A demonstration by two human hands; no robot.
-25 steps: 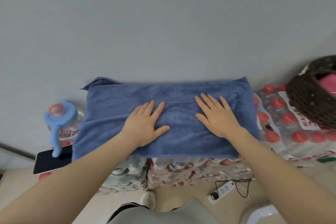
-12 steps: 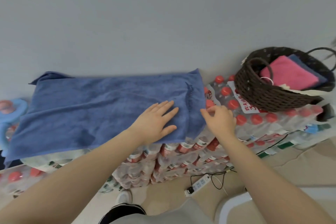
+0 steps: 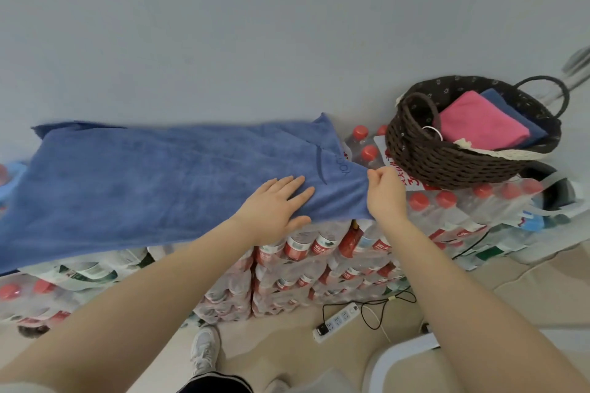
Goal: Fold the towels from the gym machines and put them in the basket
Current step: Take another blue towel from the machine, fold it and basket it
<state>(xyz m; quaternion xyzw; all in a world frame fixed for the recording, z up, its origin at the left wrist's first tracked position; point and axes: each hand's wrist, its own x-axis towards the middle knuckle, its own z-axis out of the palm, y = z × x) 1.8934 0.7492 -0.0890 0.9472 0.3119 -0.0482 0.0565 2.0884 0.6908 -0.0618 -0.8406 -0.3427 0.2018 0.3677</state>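
A grey wall (image 3: pixel 287 25) fills the upper half of the view. Below it, shrink-wrapped packs of water bottles (image 3: pixel 303 265) are stacked from 9 o'clock to 3 o'clock and serve as the work surface.

The blue towel (image 3: pixel 143 182) lies spread over the packs, running from 9 o'clock to just right of centre. It looks already doubled lengthwise, though the layers are hard to count.

At 2 o'clock a dark woven basket (image 3: pixel 447 163) sits on the packs, just beside the towel's right end. Inside it lie a folded pink towel (image 3: pixel 479 126) and a folded dark blue towel (image 3: pixel 510 108), so part of the job looks done.

The left hand (image 3: pixel 274 206) lies flat with fingers spread, pressing the towel near its right end. The right hand (image 3: pixel 384 191) is narrowed to a pinch on the towel's right edge at about 3 o'clock from the left hand.

A power strip (image 3: pixel 338 322) lies on the floor at 5 o'clock.

By my reading, this towel is mid-fold: the right end wants carrying over toward 9 o'clock, perhaps once more after that, and then the bundle goes into the basket. Whether more towels wait elsewhere cannot be told.
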